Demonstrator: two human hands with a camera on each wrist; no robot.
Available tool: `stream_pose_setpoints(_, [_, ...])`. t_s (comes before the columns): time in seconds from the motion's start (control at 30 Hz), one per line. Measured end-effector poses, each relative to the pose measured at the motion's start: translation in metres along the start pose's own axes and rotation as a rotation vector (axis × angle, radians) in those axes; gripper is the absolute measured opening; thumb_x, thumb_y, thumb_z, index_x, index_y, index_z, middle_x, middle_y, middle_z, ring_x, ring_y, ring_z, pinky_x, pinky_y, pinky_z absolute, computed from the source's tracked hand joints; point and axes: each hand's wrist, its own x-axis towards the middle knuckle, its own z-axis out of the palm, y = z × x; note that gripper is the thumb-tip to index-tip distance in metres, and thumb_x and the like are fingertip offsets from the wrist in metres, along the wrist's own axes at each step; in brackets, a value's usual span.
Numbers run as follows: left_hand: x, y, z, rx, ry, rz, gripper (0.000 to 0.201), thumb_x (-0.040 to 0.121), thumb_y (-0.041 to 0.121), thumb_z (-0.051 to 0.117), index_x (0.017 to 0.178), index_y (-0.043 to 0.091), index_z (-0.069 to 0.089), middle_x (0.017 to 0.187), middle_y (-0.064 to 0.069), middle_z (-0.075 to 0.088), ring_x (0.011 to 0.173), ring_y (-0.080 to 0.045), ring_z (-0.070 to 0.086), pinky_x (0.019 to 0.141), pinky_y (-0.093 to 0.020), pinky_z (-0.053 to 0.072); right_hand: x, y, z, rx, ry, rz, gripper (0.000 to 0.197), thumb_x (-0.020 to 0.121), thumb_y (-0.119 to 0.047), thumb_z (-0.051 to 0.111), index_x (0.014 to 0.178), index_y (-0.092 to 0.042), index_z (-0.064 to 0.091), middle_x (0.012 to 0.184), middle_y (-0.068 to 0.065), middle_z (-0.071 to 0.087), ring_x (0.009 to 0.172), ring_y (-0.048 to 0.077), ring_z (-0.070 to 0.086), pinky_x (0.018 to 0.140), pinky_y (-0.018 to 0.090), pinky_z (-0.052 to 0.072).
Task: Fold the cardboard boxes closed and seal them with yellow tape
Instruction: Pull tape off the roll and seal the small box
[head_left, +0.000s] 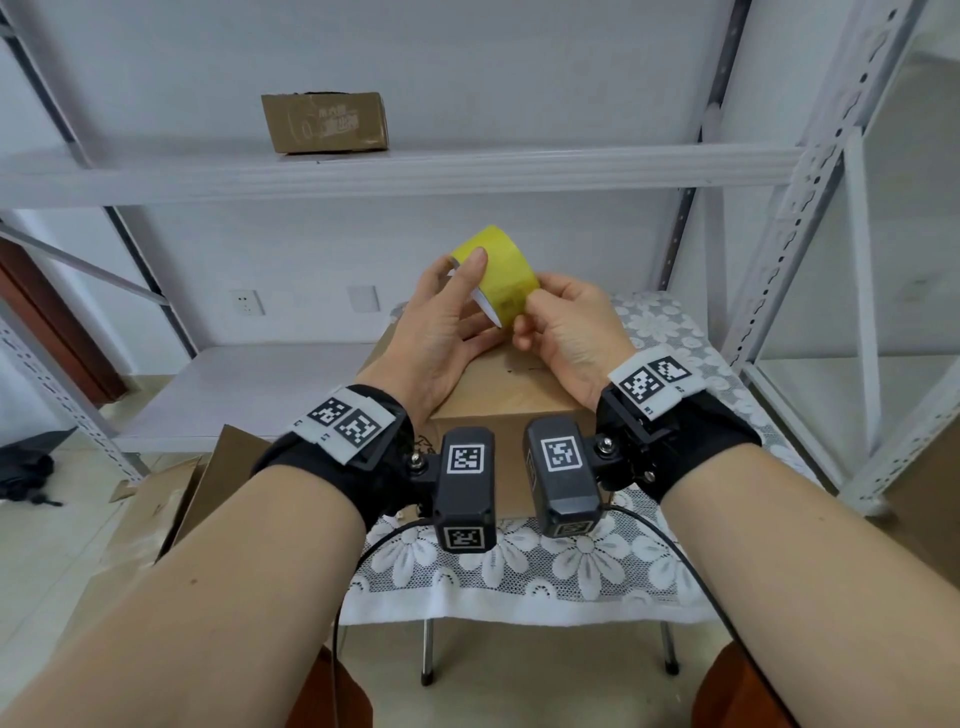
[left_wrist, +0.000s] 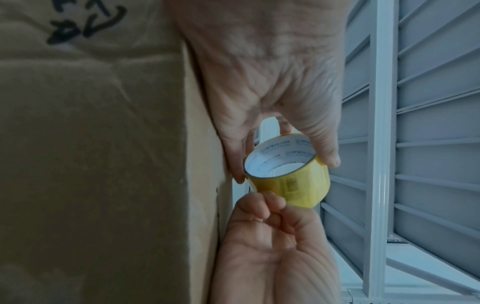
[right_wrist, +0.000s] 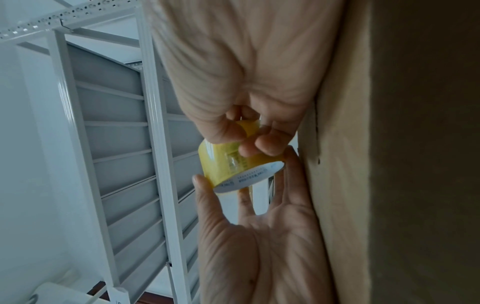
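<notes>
Left hand (head_left: 436, 332) grips tape roll (head_left: 501, 275) (core axis tilted, opening toward person); right hand (head_left: 566, 332) pinches its edge.

Head view: from above and behind both forearms, facing forward and down over the table (head_left: 519, 597) toward the white shelf (head_left: 395, 171). Left wrist view: very near, along the left hand (left_wrist: 272, 82) at the tape roll (left_wrist: 291, 176). Right wrist view: equally near (mirrored), along the right hand (right_wrist: 246, 82). Shared by all three: roll, both hands, cardboard box (head_left: 509, 400), shelf frame.
</notes>
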Motion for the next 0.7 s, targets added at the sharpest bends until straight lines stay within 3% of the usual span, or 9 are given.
stream_pose_setpoints(0.17, [-0.0002, -0.0007, 0.0002, 0.029, -0.007, 0.006, 0.041, 0.093, 0.032, 0.063, 0.129, 0.021, 0.048, 0.119, -0.015, 0.065, 0.099, -0.028, 0.069, 0.088, -0.04, 0.057, 0.0, -0.0028, -0.0011, 0.062, 0.0, 0.039, 0.01, 0.088, 0.0, 0.052, 0.083, -0.006, 0.058, 0.068, 0.008, 0.057, 0.046, 0.013, 0.046, 0.042, 0.024, 0.036])
stream_pose_setpoints(0.27, [0.0002, -0.0004, 0.0005, 0.031, 0.005, -0.005, 0.039, 0.093, 0.037, 0.062, 0.126, 0.02, 0.05, 0.118, -0.017, 0.065, 0.101, -0.03, 0.069, 0.082, -0.038, 0.058, 0.0018, -0.0002, 0.0, 0.056, 0.024, 0.006, 0.023, 0.087, 0.009, 0.043, 0.097, 0.001, 0.062, 0.07, 0.011, 0.058, 0.045, 0.011, 0.047, 0.04, 0.022, 0.037])
stream_pose_setpoints(0.33, [0.0017, -0.0003, -0.0002, 0.028, 0.037, -0.021, 0.051, 0.092, 0.044, 0.06, 0.132, 0.015, 0.05, 0.12, -0.022, 0.065, 0.102, -0.032, 0.069, 0.078, -0.037, 0.059, 0.0007, -0.001, 0.0007, 0.069, 0.028, -0.01, 0.027, 0.087, 0.011, 0.041, 0.1, 0.001, 0.062, 0.071, 0.011, 0.059, 0.044, 0.012, 0.047, 0.039, 0.022, 0.036])
stream_pose_setpoints(0.5, [0.004, 0.0005, 0.002, 0.024, 0.07, -0.073, 0.061, 0.094, 0.058, 0.047, 0.134, 0.012, 0.05, 0.114, -0.031, 0.063, 0.104, -0.037, 0.067, 0.081, -0.036, 0.059, -0.0042, -0.0074, -0.0013, 0.103, -0.029, 0.021, 0.02, 0.089, 0.004, 0.048, 0.079, -0.009, 0.06, 0.074, 0.012, 0.062, 0.046, 0.017, 0.049, 0.036, 0.019, 0.033])
stream_pose_setpoints(0.6, [0.0033, -0.0008, 0.0023, 0.033, 0.028, -0.039, 0.055, 0.094, 0.05, 0.053, 0.13, 0.009, 0.053, 0.117, -0.022, 0.066, 0.102, -0.031, 0.068, 0.085, -0.038, 0.058, -0.0023, -0.0062, -0.001, 0.12, 0.002, 0.016, 0.02, 0.088, 0.007, 0.047, 0.084, -0.006, 0.061, 0.071, 0.012, 0.061, 0.042, 0.013, 0.049, 0.036, 0.02, 0.036])
stream_pose_setpoints(0.7, [0.0024, -0.0014, 0.0007, 0.033, -0.012, -0.006, 0.057, 0.087, 0.036, 0.068, 0.131, 0.002, 0.053, 0.12, -0.015, 0.066, 0.102, -0.025, 0.068, 0.082, -0.037, 0.058, -0.0026, -0.0068, -0.0014, 0.141, 0.003, 0.021, 0.011, 0.09, 0.002, 0.051, 0.09, -0.004, 0.06, 0.071, 0.012, 0.059, 0.044, 0.013, 0.049, 0.037, 0.021, 0.037])
